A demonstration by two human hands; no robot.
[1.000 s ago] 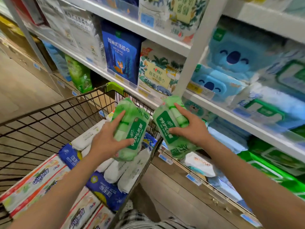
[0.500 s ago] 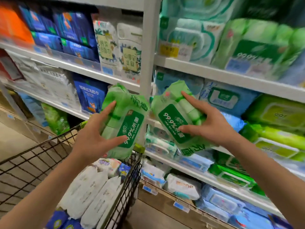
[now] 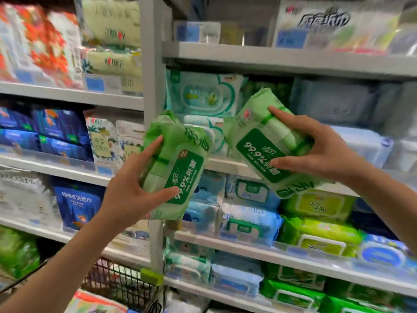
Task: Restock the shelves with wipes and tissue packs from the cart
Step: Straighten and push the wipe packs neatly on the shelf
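My left hand [image 3: 133, 188] grips a light green wipes pack [image 3: 178, 163] with a dark green label, held upright in front of the grey shelf post [image 3: 153, 64]. My right hand [image 3: 320, 150] grips a second, matching green wipes pack [image 3: 264, 143], tilted and raised toward the upper middle shelf [image 3: 293, 62], close to the teal packs standing there. The two packs are a little apart. The wire cart [image 3: 121, 283] shows only at the bottom edge, with packs inside.
Grey shelves on both sides of the post are stacked with blue, teal, white and lime wipes and tissue packs. A dark gap [image 3: 268, 89] lies behind the right pack on the upper middle shelf. Lime green packs [image 3: 316, 222] fill the shelf below my right hand.
Both hands have lifted their green packs from above the cart up to shelf height. The right pack has moved up and right toward the shelf; the view has tilted upward.
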